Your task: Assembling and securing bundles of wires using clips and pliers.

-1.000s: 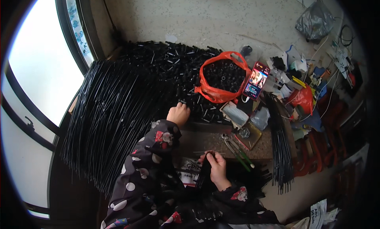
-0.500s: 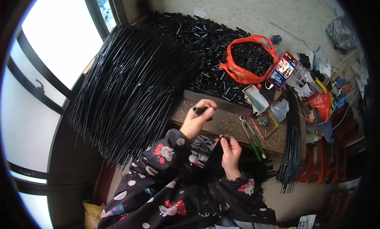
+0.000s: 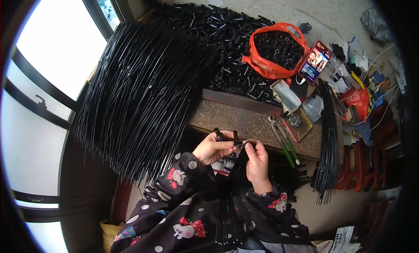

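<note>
My left hand (image 3: 210, 150) is closed around a few short black tubular parts (image 3: 219, 134), whose ends stick out above the fingers. My right hand (image 3: 256, 164) pinches the tips of thin black cables (image 3: 238, 164), which hang down below it; thin wire-like ends fan out over the index finger. Both hands meet over the near edge of the brown speckled table (image 3: 235, 117). One black part in the left fingers is at a cable end beside the right fingertips. Whether the cable is inside it, I cannot tell.
A large sheaf of black cables (image 3: 135, 91) covers the left side. Behind a dark ledge (image 3: 242, 103) lie heaped black parts (image 3: 231, 43). To the right are a red bag (image 3: 273, 74) of black parts, a lit phone (image 3: 315, 63), green-handled pliers (image 3: 284, 143) and another cable bundle (image 3: 325, 165).
My left hand has come down and right, bringing the black parts against the cable ends at my right hand. The right hand has shifted slightly right and up. The whole view has shifted a little.
</note>
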{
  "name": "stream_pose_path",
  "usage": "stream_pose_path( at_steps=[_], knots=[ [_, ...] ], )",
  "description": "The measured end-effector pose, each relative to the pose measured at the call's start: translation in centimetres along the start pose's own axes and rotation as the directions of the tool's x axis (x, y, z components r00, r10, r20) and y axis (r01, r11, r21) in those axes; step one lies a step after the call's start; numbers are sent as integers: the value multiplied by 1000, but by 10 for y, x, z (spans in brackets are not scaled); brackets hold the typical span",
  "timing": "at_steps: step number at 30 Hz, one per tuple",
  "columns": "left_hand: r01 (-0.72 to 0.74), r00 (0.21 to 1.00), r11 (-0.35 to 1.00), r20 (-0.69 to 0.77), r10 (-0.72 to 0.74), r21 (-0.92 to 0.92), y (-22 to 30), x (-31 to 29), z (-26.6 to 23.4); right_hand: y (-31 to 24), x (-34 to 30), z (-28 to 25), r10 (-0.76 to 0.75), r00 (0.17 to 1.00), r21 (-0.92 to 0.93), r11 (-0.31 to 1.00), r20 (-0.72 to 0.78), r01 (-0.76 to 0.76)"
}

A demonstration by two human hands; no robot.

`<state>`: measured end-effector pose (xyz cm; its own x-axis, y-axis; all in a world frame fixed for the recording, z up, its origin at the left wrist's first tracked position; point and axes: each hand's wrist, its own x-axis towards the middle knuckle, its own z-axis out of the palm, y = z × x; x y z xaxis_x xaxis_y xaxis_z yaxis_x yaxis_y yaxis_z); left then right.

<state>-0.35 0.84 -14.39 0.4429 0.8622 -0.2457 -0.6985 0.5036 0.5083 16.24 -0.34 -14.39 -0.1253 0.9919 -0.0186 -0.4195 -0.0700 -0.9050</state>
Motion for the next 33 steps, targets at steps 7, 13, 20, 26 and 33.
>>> stream_pose_path(
  at_steps=[7,13,20,26,33],
  knots=[
    [-13,996,997,88,19,-72,-5,7,-2,11,-7,6,-104,993,18,994,-63,105],
    [-50,995,999,89,51,-16,-7,9,-5,10,-3,6,-84,996,39,996,-33,85],
    [-73,996,997,60,73,9,-2,11,-4,14,0,3,-37,999,66,997,1,37],
    [-78,993,994,90,72,71,1,6,-5,7,1,13,-76,996,39,996,-54,79],
    [-89,994,996,62,87,26,-1,8,-5,14,0,4,14,999,125,992,37,-18]
  ],
)
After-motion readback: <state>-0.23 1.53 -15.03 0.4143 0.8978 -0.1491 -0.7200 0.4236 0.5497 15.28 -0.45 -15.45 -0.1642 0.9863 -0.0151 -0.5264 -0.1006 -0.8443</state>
